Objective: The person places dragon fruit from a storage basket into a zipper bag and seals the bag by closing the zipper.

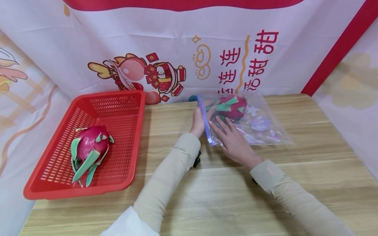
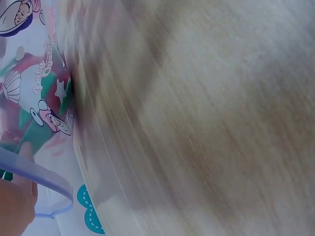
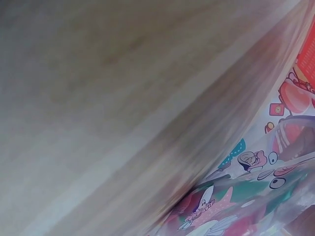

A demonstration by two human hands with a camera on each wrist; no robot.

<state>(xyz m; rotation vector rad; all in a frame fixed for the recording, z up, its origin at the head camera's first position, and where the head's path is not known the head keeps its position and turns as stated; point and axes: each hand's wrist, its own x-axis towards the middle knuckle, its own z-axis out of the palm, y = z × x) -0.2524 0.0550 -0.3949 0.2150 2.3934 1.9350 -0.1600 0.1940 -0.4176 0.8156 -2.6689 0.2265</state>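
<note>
A clear zip bag (image 1: 260, 132) with pastel sea-creature prints lies near the table's back edge, its purple zip edge facing left. Inside it is a magenta dragon fruit (image 1: 236, 109) with green scales, also seen through the plastic in the left wrist view. My left hand (image 1: 198, 121) reaches in at the bag's mouth, and a finger (image 2: 27, 150) touches the green scales; its grip is partly hidden. On the bag's near side, beside the zip edge, my right hand (image 1: 233, 142) rests with fingers spread and fairly straight.
A red plastic basket (image 1: 137, 141) stands at the left with a second dragon fruit (image 1: 91, 144) in it. Behind the wooden table (image 1: 206, 203) hangs a printed cloth (image 1: 177, 42), close to the bag's far side.
</note>
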